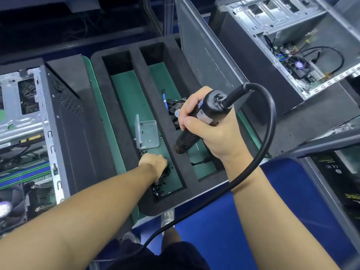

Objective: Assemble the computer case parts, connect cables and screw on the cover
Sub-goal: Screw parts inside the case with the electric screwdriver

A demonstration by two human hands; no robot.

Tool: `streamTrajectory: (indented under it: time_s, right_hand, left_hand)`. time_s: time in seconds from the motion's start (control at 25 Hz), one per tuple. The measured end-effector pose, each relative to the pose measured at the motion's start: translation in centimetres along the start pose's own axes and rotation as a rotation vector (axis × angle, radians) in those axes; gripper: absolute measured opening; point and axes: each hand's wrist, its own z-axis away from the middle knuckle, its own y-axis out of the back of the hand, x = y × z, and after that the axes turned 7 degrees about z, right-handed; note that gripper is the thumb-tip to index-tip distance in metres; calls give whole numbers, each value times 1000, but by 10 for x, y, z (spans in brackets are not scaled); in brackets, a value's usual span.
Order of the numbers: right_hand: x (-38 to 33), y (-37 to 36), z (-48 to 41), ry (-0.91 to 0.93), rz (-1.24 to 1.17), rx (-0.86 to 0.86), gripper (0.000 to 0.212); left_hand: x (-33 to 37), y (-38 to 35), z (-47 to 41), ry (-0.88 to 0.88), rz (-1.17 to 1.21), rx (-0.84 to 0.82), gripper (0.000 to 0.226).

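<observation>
My right hand grips a black electric screwdriver, tip pointing down-left over a black foam tray; its thick black cord loops round my wrist. My left hand reaches into the tray's left compartment, fingers curled down into a pile of small black screws; whether it holds any is hidden. A bent metal bracket lies just beyond that hand. An open computer case lies at the left, another open case at the upper right. A dark side panel stands in the tray's right slot.
A small black fan with a blue cable lies in the tray's middle compartment, behind the screwdriver. A further case edge sits at the right. Blue floor and my shoes show below the bench edge.
</observation>
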Motion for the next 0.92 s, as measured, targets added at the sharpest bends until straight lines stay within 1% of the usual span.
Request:
streamTrajectory:
  time_s: [0.12,0.2,0.28,0.36,0.44,0.52,0.6,0.76,0.84,0.92]
  right_hand:
    - [1,0,3,-1,-18,-13,29]
    - [1,-2,5,-3,-26,-13,28]
    - [1,-5,6,-7,-31,-15,28]
    - [0,-7,7,-5,-44,-22,28]
    - [-1,-6,9,2,-51,-30,28]
    - [0,-3,11,9,-51,-37,28]
    - [1,0,14,5,-42,-20,29]
    - [0,4,18,-17,-49,11,30]
    - [0,5,18,-23,-32,12,28]
    - [0,5,17,-8,-3,3,24]
  left_hand:
    - [-3,5,3,-38,38,-5,41]
    - [-6,10,4,-145,88,-69,25]
    - [-4,12,7,-262,67,-142,17]
    - [4,6,9,-301,-21,-182,27]
    - [12,-3,9,-279,-107,-159,44]
    - [18,-11,7,-245,-142,-145,56]
    - [21,-17,8,-229,-176,-123,55]
    - [25,-25,8,-269,-289,-39,36]
    - [24,-24,8,-260,-259,-38,38]
    - [22,-21,9,-234,-177,-62,46]
